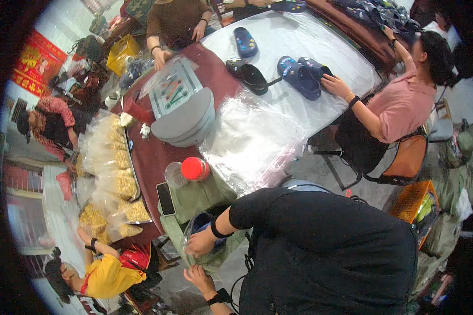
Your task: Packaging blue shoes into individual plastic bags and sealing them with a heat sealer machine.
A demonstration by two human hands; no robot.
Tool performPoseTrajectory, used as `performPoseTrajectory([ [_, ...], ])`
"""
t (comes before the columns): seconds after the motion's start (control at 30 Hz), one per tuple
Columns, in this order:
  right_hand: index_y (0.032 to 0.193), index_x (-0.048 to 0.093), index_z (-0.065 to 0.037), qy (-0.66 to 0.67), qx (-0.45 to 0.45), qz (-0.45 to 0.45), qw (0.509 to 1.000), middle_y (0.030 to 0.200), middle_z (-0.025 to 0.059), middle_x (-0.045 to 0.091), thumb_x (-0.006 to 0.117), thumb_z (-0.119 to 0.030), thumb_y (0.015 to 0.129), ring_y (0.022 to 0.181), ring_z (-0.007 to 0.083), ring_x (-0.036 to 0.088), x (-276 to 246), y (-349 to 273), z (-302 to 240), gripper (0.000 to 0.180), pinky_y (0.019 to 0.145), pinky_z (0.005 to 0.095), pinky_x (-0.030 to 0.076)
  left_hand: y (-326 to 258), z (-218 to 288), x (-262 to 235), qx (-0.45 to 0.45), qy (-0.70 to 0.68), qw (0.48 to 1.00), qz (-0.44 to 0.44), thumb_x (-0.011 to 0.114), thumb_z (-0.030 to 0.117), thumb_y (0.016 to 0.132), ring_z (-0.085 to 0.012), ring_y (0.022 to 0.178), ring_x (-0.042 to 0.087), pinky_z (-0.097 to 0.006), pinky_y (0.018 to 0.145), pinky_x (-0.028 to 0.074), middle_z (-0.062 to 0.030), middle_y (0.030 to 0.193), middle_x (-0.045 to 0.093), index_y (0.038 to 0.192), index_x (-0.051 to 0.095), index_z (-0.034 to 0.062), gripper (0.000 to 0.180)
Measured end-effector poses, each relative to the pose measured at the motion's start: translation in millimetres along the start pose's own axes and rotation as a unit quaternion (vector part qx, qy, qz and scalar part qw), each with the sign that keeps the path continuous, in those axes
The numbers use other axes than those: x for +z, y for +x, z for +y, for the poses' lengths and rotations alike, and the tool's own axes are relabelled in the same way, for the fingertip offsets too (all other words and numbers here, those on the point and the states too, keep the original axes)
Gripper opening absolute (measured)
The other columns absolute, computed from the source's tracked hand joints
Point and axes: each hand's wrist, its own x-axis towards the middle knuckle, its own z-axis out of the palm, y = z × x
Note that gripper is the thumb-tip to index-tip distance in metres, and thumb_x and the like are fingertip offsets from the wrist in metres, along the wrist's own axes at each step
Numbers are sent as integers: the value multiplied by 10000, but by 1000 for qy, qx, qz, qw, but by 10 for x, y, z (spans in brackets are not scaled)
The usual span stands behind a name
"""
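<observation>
The right hand, with a dark band at its wrist, rests on a dark blue item that looks wrapped in clear plastic. Its fingers are half curled, pointing away from the wrist; their tips are too small to tell how firmly they grip. The left hand is just below it in view, apart from it, partly open with its fingers spread and nothing visible in them.

Under the right hand and the item lies a rumpled olive-green cloth. Up and to the left of the right hand, a dark-screened phone lies at the cloth's edge. Above that hand stand a clear round container and, just beside it, a jar with a red lid. Farther up and to the right of it, a stack of clear plastic bags spreads over the surface. Well beyond the stack from the right hand, a co-worker in pink touches one of a pair of dark blue clogs. Left of the right hand, well apart, bags of yellow pieces lie in rows.
</observation>
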Motion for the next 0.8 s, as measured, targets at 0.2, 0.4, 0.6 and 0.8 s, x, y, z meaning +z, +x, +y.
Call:
performPoseTrajectory([
  [0.2,1080,587,-33,-88,254,-383,884,1087,132,583,558,-298,824,970,288,547,143,-144,476,370,752,503,416,61,-26,-48,-41,29,999,14,568,-127,646,-252,991,496,-535,1008,258,-92,892,545,823,508,38,248],
  [0.4,1024,619,-22,61,306,-383,870,993,131,615,565,-356,824,838,285,579,382,-500,851,393,681,456,442,198,-52,63,-3,11,999,-53,521,-125,614,-271,964,509,-534,1006,254,-107,861,549,835,521,18,263],
  [0.6,1024,572,37,78,185,-317,927,1001,193,604,616,-335,772,885,334,562,-28,-1018,559,451,740,422,439,488,-21,286,33,-100,988,-112,520,-39,643,-337,892,506,-466,941,340,-161,841,544,826,530,-12,185],
  [0.8,1069,560,-95,-62,487,323,810,933,196,612,587,-200,765,871,357,579,-1531,-2169,-133,324,732,446,451,1085,318,229,-15,-88,929,-358,631,123,700,-354,998,504,-456,886,367,-176,1033,571,1031,590,44,343],
])
